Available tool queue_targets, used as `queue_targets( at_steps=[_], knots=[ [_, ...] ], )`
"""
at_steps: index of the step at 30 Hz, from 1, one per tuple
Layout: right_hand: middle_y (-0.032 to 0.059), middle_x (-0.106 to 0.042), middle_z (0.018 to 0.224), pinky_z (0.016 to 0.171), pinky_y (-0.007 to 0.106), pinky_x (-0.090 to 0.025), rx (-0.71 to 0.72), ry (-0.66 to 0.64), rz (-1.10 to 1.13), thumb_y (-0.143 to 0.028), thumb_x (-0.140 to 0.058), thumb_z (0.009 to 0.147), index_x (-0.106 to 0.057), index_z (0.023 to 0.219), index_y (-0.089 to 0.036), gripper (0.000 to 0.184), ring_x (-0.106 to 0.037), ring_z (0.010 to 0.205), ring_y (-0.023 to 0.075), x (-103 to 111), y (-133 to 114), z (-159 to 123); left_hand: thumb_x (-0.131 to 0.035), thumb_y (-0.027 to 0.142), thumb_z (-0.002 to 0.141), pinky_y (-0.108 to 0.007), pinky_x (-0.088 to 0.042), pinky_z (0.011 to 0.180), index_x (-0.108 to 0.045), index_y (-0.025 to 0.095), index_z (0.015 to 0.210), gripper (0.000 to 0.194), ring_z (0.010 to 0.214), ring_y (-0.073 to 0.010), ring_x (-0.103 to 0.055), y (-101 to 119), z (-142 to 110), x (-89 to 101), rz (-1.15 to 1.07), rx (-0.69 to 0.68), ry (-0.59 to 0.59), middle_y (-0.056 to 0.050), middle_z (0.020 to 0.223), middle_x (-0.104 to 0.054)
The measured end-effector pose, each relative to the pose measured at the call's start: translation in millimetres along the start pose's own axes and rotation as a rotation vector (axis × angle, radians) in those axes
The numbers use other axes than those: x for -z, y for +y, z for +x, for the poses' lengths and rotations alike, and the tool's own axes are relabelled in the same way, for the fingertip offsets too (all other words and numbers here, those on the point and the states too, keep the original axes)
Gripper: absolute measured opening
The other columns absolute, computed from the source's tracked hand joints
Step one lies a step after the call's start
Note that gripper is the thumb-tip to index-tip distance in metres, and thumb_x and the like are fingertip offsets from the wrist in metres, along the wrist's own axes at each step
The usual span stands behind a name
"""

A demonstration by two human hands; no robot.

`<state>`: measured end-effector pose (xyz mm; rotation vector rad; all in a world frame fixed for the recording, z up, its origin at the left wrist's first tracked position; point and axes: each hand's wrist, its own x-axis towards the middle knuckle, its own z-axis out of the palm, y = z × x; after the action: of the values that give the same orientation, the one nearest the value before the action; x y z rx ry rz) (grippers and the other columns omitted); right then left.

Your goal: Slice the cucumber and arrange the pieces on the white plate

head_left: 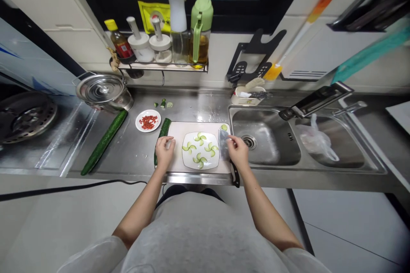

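Note:
A white squarish plate [200, 170] lies on the pale cutting board [176, 130], bearing several pinwheels of thin green-edged cucumber slices. My left hand [164, 150] is at the board's left side, fingers loosely bent and apart, over a cut cucumber [165, 127] that it partly covers. On the right, my right hand [237, 149] has thumb and fingertips pinched together at the edge of a knife blade [223, 145]; what lies between them is too small to make out. The black knife handle [235, 177] sticks out past the board's front. A cucumber piece [224, 127] sits beyond the blade.
Left of the board are a small plate [137, 123] of chopped red bits, a whole cucumber [104, 143] and a lidded steel pot [104, 89]. Cucumber scraps [163, 103] lie behind. A double sink [269, 134] is at the right. Above hangs a rack [166, 67] of seasonings.

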<state>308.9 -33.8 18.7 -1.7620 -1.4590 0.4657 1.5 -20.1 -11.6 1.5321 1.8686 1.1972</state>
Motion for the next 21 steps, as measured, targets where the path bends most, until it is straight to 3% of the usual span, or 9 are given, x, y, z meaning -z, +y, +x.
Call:
queue_targets(
  at_steps=[4,9,21],
  knots=[
    [0.0067,-0.065,0.077,0.065,0.029,-0.044,-0.118,0.113,0.024,-0.044,-0.049,0.079,-0.071,0.095,-0.013,0.041,-0.051,0.064,0.0155,26,25,-6,-0.060,0.036,0.079,-0.027,-0.049,0.074,-0.068,0.019,0.091,0.023,0.084,-0.0157,-0.058,-10,3,14.1,-0.046,0.060,0.058,-0.005,0.094,-0.061],
    [0.0047,-0.062,0.067,0.062,0.029,-0.043,-0.263,0.137,0.049,-0.049,-0.049,0.074,-0.072,0.093,-0.011,0.048,-0.049,0.059,0.0152,32,34,-23,-0.061,0.038,0.077,-0.026,-0.049,0.070,-0.068,0.018,0.090,0.024,0.077,-0.0140,-0.058,-16,0,19.0,-0.096,0.097,0.089,-0.005,0.093,-0.061],
    [0.0040,-0.060,0.059,0.053,0.026,-0.041,-0.221,0.141,0.085,-0.060,-0.051,0.070,-0.073,0.090,-0.011,0.057,-0.048,0.052,0.0148,28,38,-28,-0.059,0.038,0.078,-0.027,-0.050,0.068,-0.067,0.018,0.090,0.024,0.074,-0.0142,-0.060,-16,12,45.0,-0.043,0.090,0.194,-0.005,0.092,-0.062]
  ],
)
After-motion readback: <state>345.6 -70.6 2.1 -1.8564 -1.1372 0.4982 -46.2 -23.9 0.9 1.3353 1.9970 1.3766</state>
